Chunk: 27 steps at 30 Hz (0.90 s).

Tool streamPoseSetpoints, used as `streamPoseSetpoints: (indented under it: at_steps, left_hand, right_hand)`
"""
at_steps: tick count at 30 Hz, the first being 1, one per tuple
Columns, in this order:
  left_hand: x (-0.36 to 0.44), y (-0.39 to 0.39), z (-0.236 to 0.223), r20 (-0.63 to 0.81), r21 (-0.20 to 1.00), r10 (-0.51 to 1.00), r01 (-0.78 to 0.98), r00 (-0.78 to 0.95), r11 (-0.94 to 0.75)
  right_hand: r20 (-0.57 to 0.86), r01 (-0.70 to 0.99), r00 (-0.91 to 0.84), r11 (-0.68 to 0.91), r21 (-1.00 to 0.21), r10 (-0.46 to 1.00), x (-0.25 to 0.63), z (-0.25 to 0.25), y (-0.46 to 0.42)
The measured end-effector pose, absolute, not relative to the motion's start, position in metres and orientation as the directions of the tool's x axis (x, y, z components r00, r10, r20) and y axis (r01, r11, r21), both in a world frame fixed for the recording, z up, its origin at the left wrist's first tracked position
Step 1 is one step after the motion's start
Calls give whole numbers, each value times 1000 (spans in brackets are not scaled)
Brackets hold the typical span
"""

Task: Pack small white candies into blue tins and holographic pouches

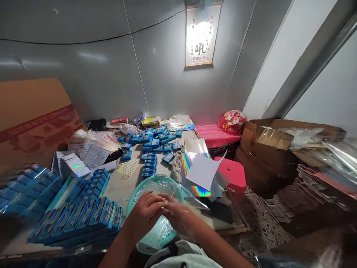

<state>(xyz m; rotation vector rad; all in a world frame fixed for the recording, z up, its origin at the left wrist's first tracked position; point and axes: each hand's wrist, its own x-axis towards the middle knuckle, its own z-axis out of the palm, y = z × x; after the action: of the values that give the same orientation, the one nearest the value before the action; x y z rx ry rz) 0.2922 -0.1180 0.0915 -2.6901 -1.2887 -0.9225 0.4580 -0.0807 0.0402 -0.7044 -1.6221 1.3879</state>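
Observation:
My left hand [149,208] and my right hand [178,212] meet above a teal basin [131,203] close to my body. The left fingers are bent and closed against the right hand, and whatever lies between them is hidden. My right hand is smeared by motion. A thin, pale, see-through piece shows at its fingers, too blurred to name. Small white balls [167,229] fill much of the basin, and a clear plastic bag [154,234] lies on them. Just behind the basin stands a row of small blue boxes [149,163].
More blue boxes [153,139] lie heaped at the back, and packed blue cartons [80,219] stand at left. Silvery sheets [203,171] lie at right beside a pink stool [234,175]. Brown cardboard [259,160] stands farther right; a big carton [33,119] leans at left.

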Motion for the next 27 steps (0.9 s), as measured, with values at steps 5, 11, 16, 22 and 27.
streamPoseSetpoints:
  at_steps: [5, 11, 16, 22, 27]
  left_hand:
    - [285, -130, 87, 571, 249, 708, 735, 415, -631]
    - [284, -141, 86, 630, 271, 670, 697, 393, -664]
    - [287, -150, 102, 688, 173, 575, 670, 443, -722]
    - [288, -164, 112, 732, 119, 547, 715, 405, -689]
    - [279, -171, 101, 695, 246, 650, 748, 307, -616]
  right_hand:
    - [113, -266, -473, -20, -964, 874, 489, 38, -71]
    - [45, -563, -733, -569, -600, 679, 505, 59, -79]
    - [-58, -468, -835, -761, -449, 547, 489, 50, -84]
    - [-101, -342, -843, -672, -657, 529, 489, 54, -84]
    - [-115, -323, -850, -681, -658, 514, 502, 51, -100]
